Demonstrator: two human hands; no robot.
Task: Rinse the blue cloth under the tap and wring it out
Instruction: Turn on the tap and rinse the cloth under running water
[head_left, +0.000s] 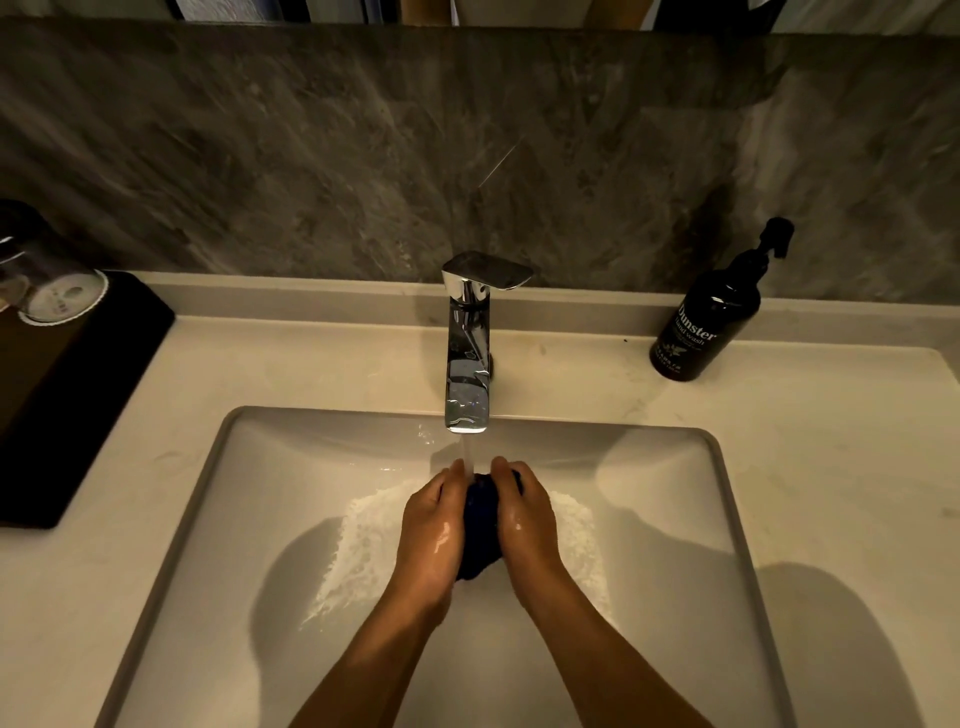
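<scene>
The blue cloth is bunched into a dark wad between my two hands, over the middle of the white sink. My left hand grips its left side and my right hand grips its right side, fingers curled round it. Both hands are wet. Water runs in a thin stream from the chrome tap down onto the top of the cloth, between my fingertips. Most of the cloth is hidden by my palms.
A black hand-wash pump bottle stands on the counter at the back right. On the left lies a black tray with a covered glass on it. Splashing water spreads in the basin around my hands.
</scene>
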